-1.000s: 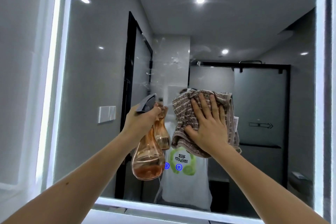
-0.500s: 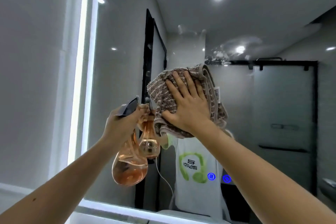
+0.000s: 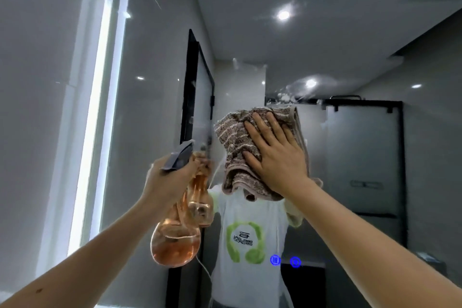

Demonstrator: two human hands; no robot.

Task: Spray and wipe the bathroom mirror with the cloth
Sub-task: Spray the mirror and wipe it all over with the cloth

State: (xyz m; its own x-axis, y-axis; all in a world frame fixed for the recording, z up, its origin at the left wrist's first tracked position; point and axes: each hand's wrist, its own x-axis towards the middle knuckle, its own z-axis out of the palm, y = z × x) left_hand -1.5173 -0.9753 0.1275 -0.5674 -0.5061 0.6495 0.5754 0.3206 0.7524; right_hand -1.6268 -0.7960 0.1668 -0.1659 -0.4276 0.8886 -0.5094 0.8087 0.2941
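Note:
The large lit-edged bathroom mirror (image 3: 325, 45) fills the view. My right hand (image 3: 273, 155) lies flat, fingers spread, pressing a brown-and-beige striped cloth (image 3: 232, 137) against the glass near the middle. My left hand (image 3: 167, 177) grips the neck of an amber see-through spray bottle (image 3: 177, 242) with a grey trigger head, held close to the glass just left of the cloth. Wet droplets and smears (image 3: 287, 96) sit on the glass above the cloth.
The mirror's glowing white frame (image 3: 110, 82) runs down the left and along the top. A grey tiled wall (image 3: 37, 107) lies left of it. Two blue touch icons (image 3: 285, 261) glow low on the glass. The reflection shows a person's white shirt and dark doors.
My right hand slid the cloth up and left, then a little back toward the middle. The view tilted upward, showing the mirror's top edge. The bottle stays in my left hand.

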